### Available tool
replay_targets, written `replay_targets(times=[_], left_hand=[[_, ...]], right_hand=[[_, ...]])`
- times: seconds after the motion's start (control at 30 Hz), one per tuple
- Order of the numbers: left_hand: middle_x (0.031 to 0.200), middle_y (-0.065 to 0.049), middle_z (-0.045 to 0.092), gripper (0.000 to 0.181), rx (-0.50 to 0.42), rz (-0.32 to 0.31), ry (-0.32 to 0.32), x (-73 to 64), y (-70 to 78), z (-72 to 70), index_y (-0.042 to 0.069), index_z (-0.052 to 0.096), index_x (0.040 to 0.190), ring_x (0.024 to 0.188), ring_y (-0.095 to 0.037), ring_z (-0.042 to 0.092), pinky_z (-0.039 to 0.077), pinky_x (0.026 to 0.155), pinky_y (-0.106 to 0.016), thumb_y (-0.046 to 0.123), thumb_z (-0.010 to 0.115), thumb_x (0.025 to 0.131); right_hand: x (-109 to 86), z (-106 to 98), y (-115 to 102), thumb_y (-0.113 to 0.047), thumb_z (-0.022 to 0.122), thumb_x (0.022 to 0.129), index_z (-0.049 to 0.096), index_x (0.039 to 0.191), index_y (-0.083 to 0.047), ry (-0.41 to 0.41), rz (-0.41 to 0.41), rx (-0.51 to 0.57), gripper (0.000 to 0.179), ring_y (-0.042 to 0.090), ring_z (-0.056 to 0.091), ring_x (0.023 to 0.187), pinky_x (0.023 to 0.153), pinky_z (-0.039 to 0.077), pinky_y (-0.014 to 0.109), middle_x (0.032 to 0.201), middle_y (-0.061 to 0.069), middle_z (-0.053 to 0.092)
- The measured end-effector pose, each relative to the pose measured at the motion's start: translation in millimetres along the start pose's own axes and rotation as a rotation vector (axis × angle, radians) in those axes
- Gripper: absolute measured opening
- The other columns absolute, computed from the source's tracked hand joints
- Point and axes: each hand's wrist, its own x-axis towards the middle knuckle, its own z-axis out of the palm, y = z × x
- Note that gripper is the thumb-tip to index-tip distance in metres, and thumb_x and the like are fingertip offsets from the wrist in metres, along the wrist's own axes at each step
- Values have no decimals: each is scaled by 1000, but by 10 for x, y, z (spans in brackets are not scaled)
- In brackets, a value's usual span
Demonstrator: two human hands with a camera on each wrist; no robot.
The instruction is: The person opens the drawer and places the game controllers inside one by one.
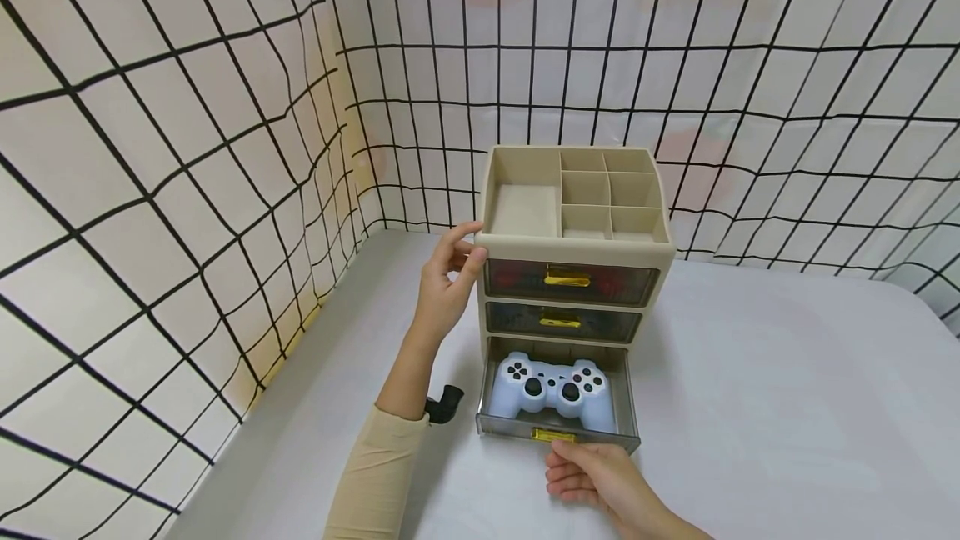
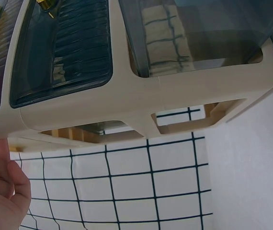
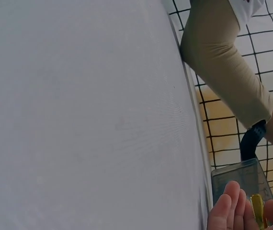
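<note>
A beige desktop drawer organizer (image 1: 577, 251) stands on the white table. Its bottom drawer (image 1: 626, 407) is pulled out, with a light blue game controller (image 1: 551, 390) lying inside. My right hand (image 1: 603, 477) is at the drawer's front, its thumb and fingers pinching the gold handle (image 3: 257, 211). My left hand (image 1: 447, 286) touches the organizer's upper left side near the front corner, fingers extended; in the left wrist view, fingertips of the left hand (image 2: 5, 191) meet the beige side wall (image 2: 88, 108). The two upper drawers, middle (image 1: 600, 323) and top (image 1: 618, 283), are closed, with dark see-through fronts.
Open compartments (image 1: 585, 187) form the organizer's top. White cloth with a black grid (image 1: 420, 40) hangs behind and to the left. White tabletop (image 1: 787, 390) extends on both sides of the organizer. A black strap piece (image 1: 446, 404) sticks out by the left wrist.
</note>
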Motion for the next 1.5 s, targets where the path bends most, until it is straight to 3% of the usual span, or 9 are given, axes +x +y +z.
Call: replay_targets(times=[0.47, 0.8, 1.27, 1.5], left_hand=[[92, -24, 58, 33, 5, -3, -2, 1, -8, 3, -3, 50, 128, 77, -31, 56, 45, 74, -36, -2, 54, 96], [92, -25, 58, 32, -3, 1, -6, -3, -6, 6, -5, 50, 128, 78, -34, 56, 45, 75, -39, -3, 54, 96], [93, -25, 58, 33, -4, -13, -8, -3, -11, 0, -4, 50, 129, 78, -35, 55, 44, 75, -38, -2, 54, 96], [94, -14, 60, 35, -4, -3, -3, -6, -396, 18, 10, 52, 133, 79, -24, 56, 44, 75, -34, 9, 56, 99]], right_hand=[[5, -26, -26, -27, 56, 100, 65, 107, 12, -42, -14, 26, 40, 15, 69, 79, 73, 56, 27, 83, 4, 68], [5, -43, -97, -26, 55, 101, 68, 103, 5, -57, -30, 118, 34, 15, 69, 78, 73, 55, 26, 83, 4, 68], [49, -61, -116, -25, 57, 100, 68, 103, 4, -83, -25, 167, 32, 14, 67, 80, 76, 55, 27, 86, 5, 69], [98, -81, -159, -23, 56, 100, 68, 102, 2, -80, -31, 184, 28, 15, 67, 80, 77, 55, 28, 87, 7, 69]])
